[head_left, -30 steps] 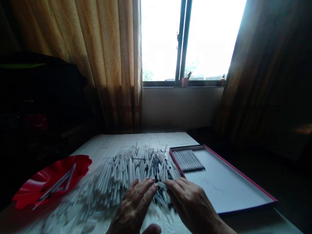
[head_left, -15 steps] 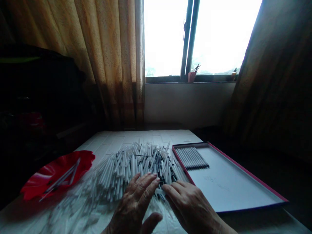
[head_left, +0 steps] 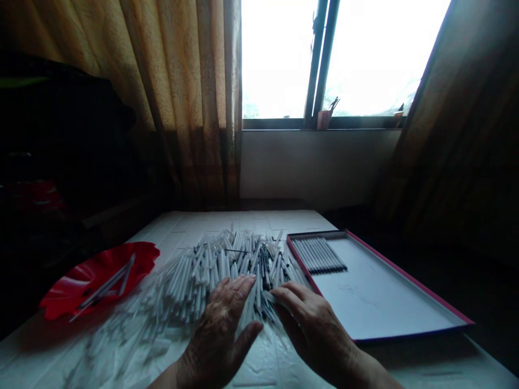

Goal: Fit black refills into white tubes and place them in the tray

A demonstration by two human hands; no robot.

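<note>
A large heap of slim, clear pen barrels (head_left: 194,275) and dark thin pieces lies in front of me. My left hand (head_left: 225,324) rests at the heap's near edge, fingers stretched forward and thumb apart, holding nothing that shows. Just right of it, my right hand (head_left: 310,319) has bent fingers drawn together. A pale, translucent bit (head_left: 268,296) shows at its fingertips; what it is I cannot make out. Dark slim pieces (head_left: 265,270) lie between and beyond the hands.
To the right is a shallow white tray (head_left: 373,292) with a red rim. A neat row of clear pens (head_left: 318,255) with dark tips fills its far left corner. On the left, a red wavy-edged dish (head_left: 68,294) holds a few pens. A window and curtains stand behind the table.
The two hands have moved slightly apart near their fingertips, and the right fingers are more bent and raised. My view has tilted down a little. Tray and dish keep their places.
</note>
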